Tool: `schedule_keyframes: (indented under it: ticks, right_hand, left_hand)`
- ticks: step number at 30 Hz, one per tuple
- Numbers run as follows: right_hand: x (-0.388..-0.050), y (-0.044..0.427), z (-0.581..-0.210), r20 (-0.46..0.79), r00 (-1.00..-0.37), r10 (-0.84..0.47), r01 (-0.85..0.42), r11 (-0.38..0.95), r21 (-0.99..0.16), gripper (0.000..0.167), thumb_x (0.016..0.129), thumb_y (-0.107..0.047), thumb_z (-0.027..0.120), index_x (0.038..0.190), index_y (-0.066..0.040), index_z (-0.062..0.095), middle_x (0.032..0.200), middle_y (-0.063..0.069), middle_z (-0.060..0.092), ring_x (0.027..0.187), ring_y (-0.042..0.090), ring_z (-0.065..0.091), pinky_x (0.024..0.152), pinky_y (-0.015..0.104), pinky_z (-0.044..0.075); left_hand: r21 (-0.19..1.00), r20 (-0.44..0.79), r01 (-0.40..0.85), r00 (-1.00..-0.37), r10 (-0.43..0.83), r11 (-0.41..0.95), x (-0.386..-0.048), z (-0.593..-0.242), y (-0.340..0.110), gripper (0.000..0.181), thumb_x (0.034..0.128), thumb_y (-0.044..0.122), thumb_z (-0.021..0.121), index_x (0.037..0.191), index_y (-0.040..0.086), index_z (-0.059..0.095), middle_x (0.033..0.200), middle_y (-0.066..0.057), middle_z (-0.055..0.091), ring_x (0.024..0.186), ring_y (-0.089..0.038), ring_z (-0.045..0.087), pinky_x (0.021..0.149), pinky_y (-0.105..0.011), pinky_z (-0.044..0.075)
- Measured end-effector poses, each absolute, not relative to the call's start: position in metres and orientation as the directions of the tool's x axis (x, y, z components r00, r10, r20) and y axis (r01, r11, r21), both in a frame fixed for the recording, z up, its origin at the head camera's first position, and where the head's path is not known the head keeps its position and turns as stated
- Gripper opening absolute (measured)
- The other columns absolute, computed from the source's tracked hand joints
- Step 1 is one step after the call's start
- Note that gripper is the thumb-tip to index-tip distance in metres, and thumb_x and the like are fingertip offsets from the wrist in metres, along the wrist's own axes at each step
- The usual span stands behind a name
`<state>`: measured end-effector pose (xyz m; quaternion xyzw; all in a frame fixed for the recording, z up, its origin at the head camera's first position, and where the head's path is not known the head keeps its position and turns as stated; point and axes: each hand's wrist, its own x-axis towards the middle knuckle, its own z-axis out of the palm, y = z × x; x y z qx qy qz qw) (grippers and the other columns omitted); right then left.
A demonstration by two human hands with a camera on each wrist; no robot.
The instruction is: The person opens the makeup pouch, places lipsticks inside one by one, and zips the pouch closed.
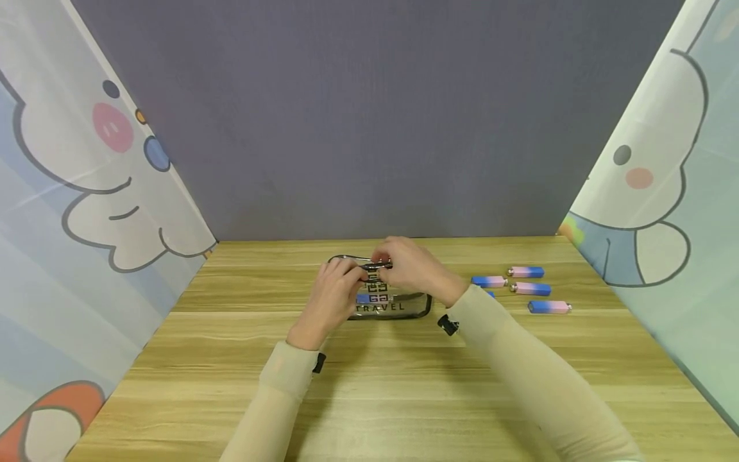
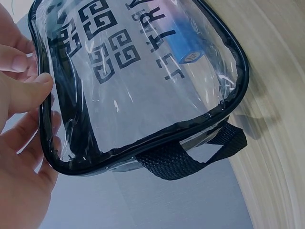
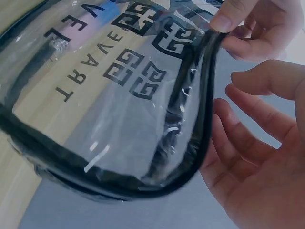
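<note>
A clear zip bag with black trim and TRAVEL lettering (image 1: 412,307) stands on the table, its black handle loop showing in the left wrist view. Through its plastic a blue-and-pink tube (image 2: 183,43) is visible, low in the bag. My left hand (image 1: 335,292) pinches the bag's top edge between thumb and fingers. Beside it my right hand (image 1: 412,266) is at the same edge; in the right wrist view its thumb is held apart from the relaxed fingers (image 3: 233,138), which lie against or behind the black rim. Whether the right fingertips bear on the bag is partly hidden.
Several blue-and-pink tubes lie right of the bag, among them one at the back (image 1: 526,272) and one nearer the front (image 1: 548,307); another is partly covered by the right arm. A grey panel (image 1: 375,128) rises behind the wooden table (image 1: 231,333), with printed curtains either side.
</note>
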<state>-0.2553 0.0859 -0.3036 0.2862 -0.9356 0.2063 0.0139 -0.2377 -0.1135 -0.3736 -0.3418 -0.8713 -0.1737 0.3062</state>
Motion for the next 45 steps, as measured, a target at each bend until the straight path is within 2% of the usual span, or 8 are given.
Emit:
schedule_keyframes:
  ticks: [6,15,29,38,45]
  right_hand:
    - [-0.248,0.093,-0.296,0.146,-0.831,-0.536,-0.550,0.756,-0.356,0.027,0.090,-0.012,0.067,0.116,-0.005,0.072,0.115,0.007,0.066,0.108,0.027,0.061,0.088,0.044,0.053]
    - [-0.246,0.112,-0.300,0.196,-0.818,-0.541,-0.575,0.762,-0.298,0.018,0.090,-0.013,0.070,0.107,-0.006,0.073,0.108,0.006,0.067,0.102,0.027,0.063,0.089,0.044,0.052]
    - [-0.236,0.149,-0.311,0.227,-0.843,-0.487,-0.536,0.792,-0.291,0.021,0.093,-0.013,0.068,0.112,-0.005,0.073,0.106,0.006,0.066,0.097,0.026,0.064,0.082,0.046,0.054]
    - [-0.237,0.174,-0.324,0.254,-0.849,-0.464,-0.524,0.799,-0.293,0.019,0.090,-0.010,0.071,0.107,-0.004,0.073,0.102,0.007,0.066,0.095,0.028,0.062,0.082,0.047,0.052]
    - [-0.238,0.190,-0.333,0.219,-0.874,-0.434,-0.484,0.819,-0.309,0.022,0.090,-0.011,0.071,0.109,-0.002,0.072,0.103,0.009,0.066,0.095,0.030,0.062,0.084,0.048,0.052]
  left_hand:
    - [0.087,0.658,0.703,-0.572,0.489,0.706,-0.238,-0.373,-0.113,0.015,0.0883,-0.004,0.074,0.095,0.009,0.072,0.098,-0.003,0.064,0.089,-0.026,0.055,0.075,-0.038,0.040]
    - [0.091,0.650,0.697,-0.582,0.488,0.711,-0.240,-0.372,-0.112,0.014,0.0891,-0.004,0.073,0.095,0.008,0.073,0.100,-0.005,0.066,0.093,-0.027,0.057,0.077,-0.039,0.041]
    - [0.094,0.642,0.697,-0.588,0.492,0.711,-0.240,-0.372,-0.111,0.015,0.0887,-0.004,0.073,0.097,0.009,0.073,0.102,-0.005,0.066,0.094,-0.026,0.058,0.079,-0.039,0.042]
    - [0.108,0.636,0.690,-0.601,0.484,0.716,-0.239,-0.374,-0.113,0.015,0.0884,-0.005,0.073,0.097,0.007,0.073,0.102,-0.005,0.066,0.095,-0.027,0.058,0.081,-0.041,0.043]
    - [0.112,0.628,0.688,-0.608,0.486,0.717,-0.237,-0.374,-0.113,0.016,0.0887,-0.005,0.073,0.098,0.008,0.074,0.103,-0.005,0.066,0.096,-0.027,0.058,0.081,-0.041,0.043]
